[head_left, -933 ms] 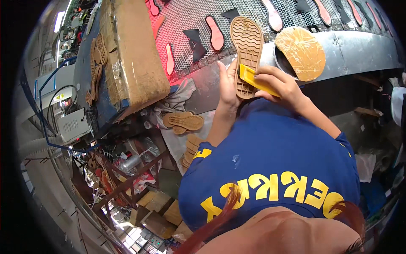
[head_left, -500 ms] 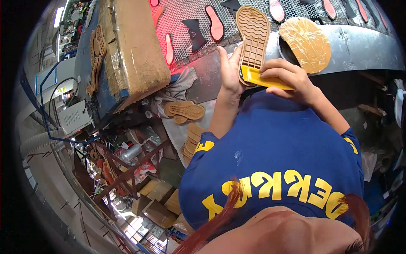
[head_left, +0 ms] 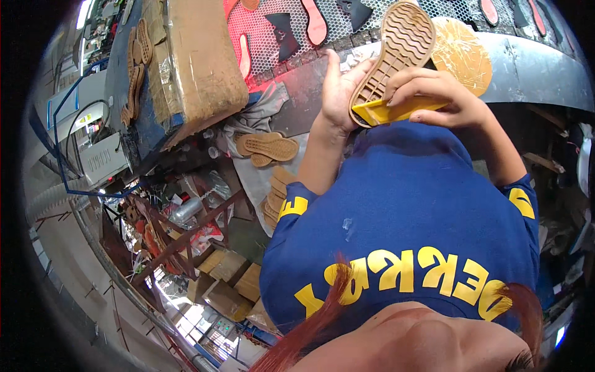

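Observation:
My left hand (head_left: pixel 339 94) supports a tan shoe sole (head_left: pixel 406 38) from beneath, its thumb stretched out and its fingers hidden behind the sole. The sole's grooved tread faces up, with the toe end pointing away and to the right. My right hand (head_left: pixel 449 96) is closed round a flat yellow tool (head_left: pixel 390 113), whose kind I cannot make out. One end of that tool lies over the heel of the sole, at its edge. Behind the sole, partly covered by it, is a round tan pad (head_left: pixel 468 56) streaked with whitish strands.
Beyond a grey metal edge (head_left: pixel 530 68), a mesh belt (head_left: pixel 260 34) carries pink insoles (head_left: pixel 316 23) and black cut pieces (head_left: pixel 283 37). A large taped cardboard box (head_left: pixel 201 62) stands at the left. More tan soles (head_left: pixel 273 147) lie on grey cloth by my left arm.
The sole has tilted, its toe end swinging right over the round pad. My right hand and the yellow tool have shifted right and turned. The mesh belt's pieces appear displaced.

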`<state>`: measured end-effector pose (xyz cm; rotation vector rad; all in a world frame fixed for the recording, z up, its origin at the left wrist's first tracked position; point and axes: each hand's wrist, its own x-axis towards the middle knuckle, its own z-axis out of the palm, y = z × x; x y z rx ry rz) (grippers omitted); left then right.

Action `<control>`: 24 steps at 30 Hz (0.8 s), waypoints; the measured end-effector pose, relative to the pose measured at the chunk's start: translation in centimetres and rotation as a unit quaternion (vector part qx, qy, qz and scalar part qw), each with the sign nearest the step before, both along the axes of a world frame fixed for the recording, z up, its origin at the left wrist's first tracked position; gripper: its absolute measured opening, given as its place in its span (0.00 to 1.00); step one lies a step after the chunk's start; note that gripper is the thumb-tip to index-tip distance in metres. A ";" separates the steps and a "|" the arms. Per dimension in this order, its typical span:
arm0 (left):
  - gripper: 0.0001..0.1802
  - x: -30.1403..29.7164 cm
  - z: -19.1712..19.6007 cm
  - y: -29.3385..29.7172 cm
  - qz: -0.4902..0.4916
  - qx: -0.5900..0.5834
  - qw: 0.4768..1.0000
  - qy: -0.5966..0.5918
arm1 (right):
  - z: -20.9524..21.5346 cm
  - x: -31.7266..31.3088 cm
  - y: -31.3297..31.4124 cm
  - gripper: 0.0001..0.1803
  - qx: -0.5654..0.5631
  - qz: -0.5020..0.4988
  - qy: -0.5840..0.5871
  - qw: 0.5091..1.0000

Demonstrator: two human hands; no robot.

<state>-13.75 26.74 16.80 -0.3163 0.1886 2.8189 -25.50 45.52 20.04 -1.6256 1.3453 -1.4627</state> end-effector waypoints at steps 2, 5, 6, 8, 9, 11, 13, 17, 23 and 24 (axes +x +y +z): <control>0.60 0.1 0.8 0.2 -0.025 0.031 0.999 -0.013 | 0.3 -0.7 -0.4 0.13 0.000 0.046 -0.022 0.999; 0.60 -0.2 2.2 0.7 -0.074 -0.122 0.987 -0.068 | 0.9 -1.8 -0.9 0.11 -0.013 0.109 -0.022 0.994; 0.60 -0.2 1.8 0.1 -0.110 -0.046 0.993 0.003 | 1.3 -2.0 -1.1 0.11 -0.013 0.120 -0.023 0.992; 0.60 -0.1 1.7 0.0 -0.151 -0.154 0.976 0.017 | 1.8 -2.2 -1.4 0.08 -0.008 0.142 -0.072 0.987; 0.60 -0.3 2.0 0.2 -0.170 -0.208 0.963 0.026 | 2.0 -2.3 -1.3 0.07 0.005 0.152 -0.095 0.984; 0.60 -0.1 1.7 0.5 -0.140 -0.211 0.967 0.029 | 2.6 -2.9 -0.8 0.07 0.034 0.162 -0.078 0.983; 0.61 0.0 1.7 0.6 -0.108 -0.190 0.974 0.064 | 2.5 -3.6 -0.1 0.07 0.018 0.123 -0.072 0.990; 0.61 0.4 2.8 1.4 -0.038 -0.289 0.956 0.033 | -3.0 -6.5 6.1 0.12 -0.162 -0.111 -0.186 0.963; 0.32 0.7 0.1 1.7 0.113 -0.291 0.943 0.113 | -13.5 -3.8 9.4 0.14 0.072 -0.541 -0.316 0.776; 0.29 0.5 0.0 2.0 0.159 -0.306 0.933 0.106 | -14.4 -2.4 8.6 0.12 0.125 -0.573 -0.236 0.775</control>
